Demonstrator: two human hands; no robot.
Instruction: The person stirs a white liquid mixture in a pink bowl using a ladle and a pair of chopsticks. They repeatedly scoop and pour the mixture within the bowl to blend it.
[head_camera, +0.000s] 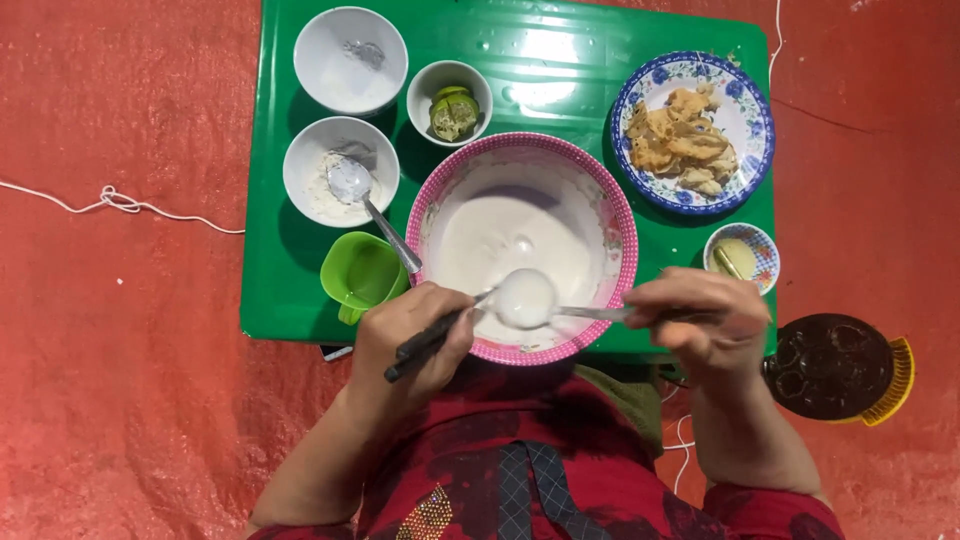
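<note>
At the near edge of the green table (300, 300), both hands meet over a pink-rimmed mixing bowl (610, 215) that holds white batter (510, 235). The left hand (415, 335) is clenched around a dark-handled utensil (425, 345), whose tip reaches a metal ladle (525, 298) coated in the white batter. The right hand (700, 315) grasps the ladle's handle, fingers curled over it, holding it just above the bowl's near rim. Just left of the bowl, by the table's near left corner, stands a small green cup (360, 272). Behind it a white bowl of flour (300, 190) holds a spoon (350, 180), and another white bowl (350, 60) sits at the far left corner. A small bowl of lime pieces (450, 105) stands behind the mixing bowl. Toward the far right corner a blue-patterned plate (750, 110) carries fried pieces, with a small patterned dish (742, 255) near the right edge.
</note>
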